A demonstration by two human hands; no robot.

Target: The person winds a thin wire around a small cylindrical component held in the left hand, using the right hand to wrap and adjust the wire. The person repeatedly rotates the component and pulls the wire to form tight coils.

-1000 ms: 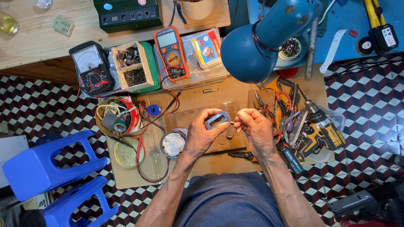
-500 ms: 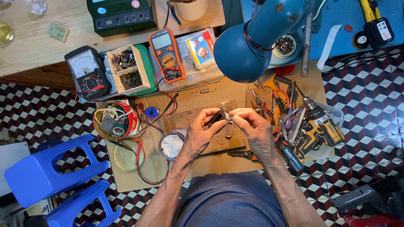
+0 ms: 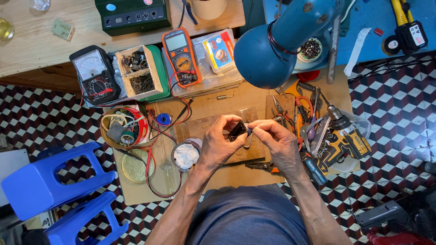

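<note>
While left hand (image 3: 217,144) pinches small black component (image 3: 237,130), right hand (image 3: 278,141) grips slim metal tool (image 3: 248,140); steady wrists advisable.

Counter (image 3: 227,102): part (image 3: 237,130) at centre, held between left hand (image 3: 218,145) and right hand (image 3: 279,143). Left of the hands: jar (image 3: 185,155), then dish (image 3: 133,165); behind these, tin (image 3: 125,128). Behind the hands: multimeter (image 3: 181,56), with box (image 3: 138,72) and meter (image 3: 95,75) to its left. Right: drill (image 3: 347,136), pliers (image 3: 302,106). Lamp (image 3: 272,50) above. Stools (image 3: 54,190) on floor, far left.
</note>
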